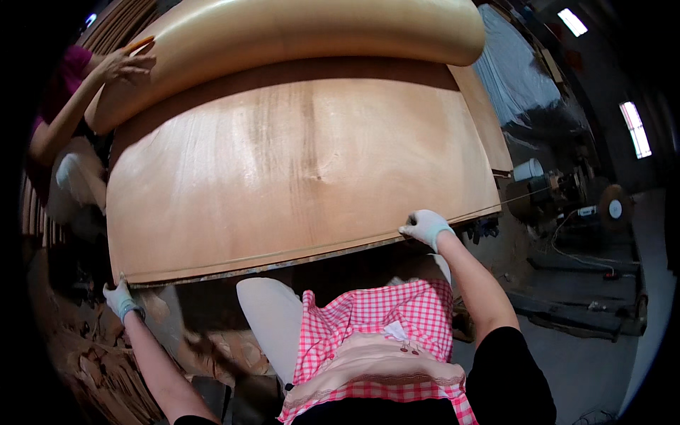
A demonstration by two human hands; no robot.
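Observation:
A broad sheet of wood veneer (234,184) lies spread before me, its far part running under a large roll of veneer (304,32). Along the near edge stretches a thin tan cord (283,251). At the near left corner my left hand (120,297), in a pale glove, is closed with its fingertips on the cord's end and the sheet's edge. My right hand (426,229), gloved too, pinches the cord at the near edge, right of the middle. Past that hand the cord runs on rightward to a dark device beyond the sheet.
At the left a co-worker's hand (127,67) is by the roll. On the right stand a white bucket (528,169), a dark machine (567,185) and a disc with a white centre (614,207). Plastic sheeting (520,78) covers a stack. Wood scraps (106,375) lie lower left.

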